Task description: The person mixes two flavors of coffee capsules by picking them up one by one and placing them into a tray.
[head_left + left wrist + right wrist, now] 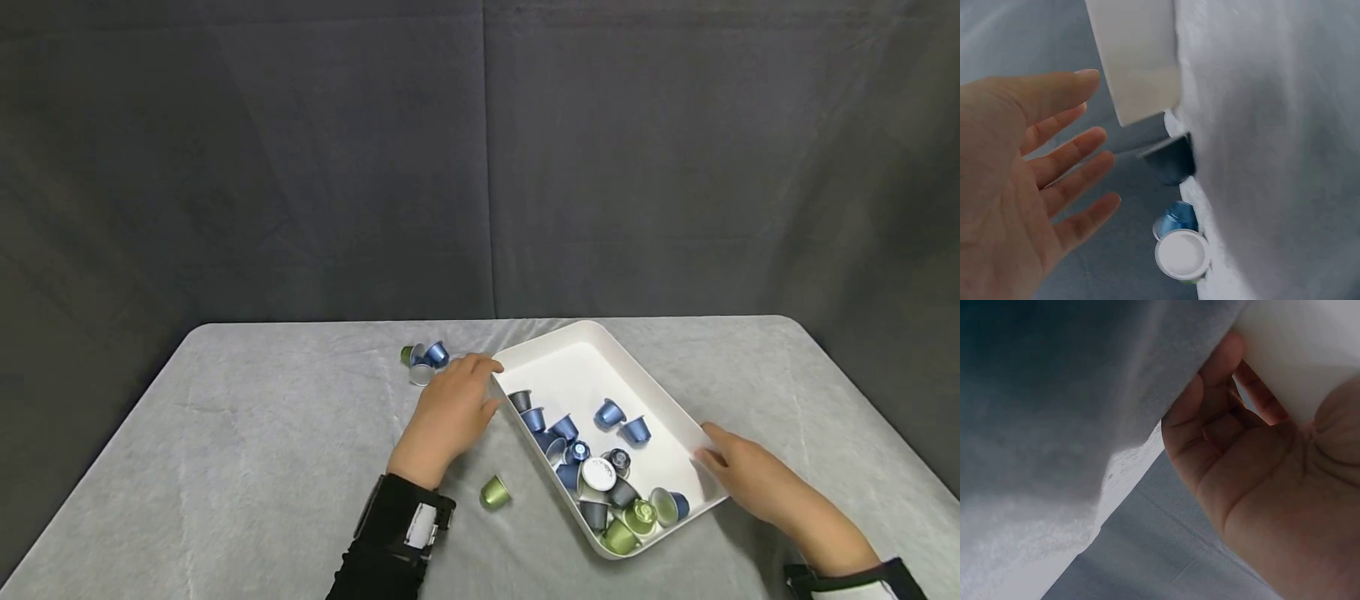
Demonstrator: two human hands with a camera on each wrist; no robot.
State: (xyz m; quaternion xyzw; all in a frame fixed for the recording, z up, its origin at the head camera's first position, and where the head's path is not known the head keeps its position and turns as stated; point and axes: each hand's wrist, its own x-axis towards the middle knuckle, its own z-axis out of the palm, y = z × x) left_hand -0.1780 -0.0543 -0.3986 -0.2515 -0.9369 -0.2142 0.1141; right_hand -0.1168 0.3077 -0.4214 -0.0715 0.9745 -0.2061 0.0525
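A white tray (558,352) holds several blue, green and dark coffee capsules, gathered mostly along its left wall and near corner. My right hand (757,479) grips the tray's right side, thumb over the rim; in the right wrist view its fingers (1222,359) curl by the white wall. My left hand (453,408) is at the tray's left corner. The left wrist view shows this hand's fingers (1079,181) spread and nearly straight, holding nothing, with a gap to the tray wall (1141,69). A blurred dark capsule (1172,161) appears beyond those fingertips.
On the grey cloth-covered table (262,467), a small cluster of blue and green capsules (437,353) lies just beyond my left hand. One green capsule (495,493) lies by itself left of the tray. A dark curtain (337,167) hangs behind the table.
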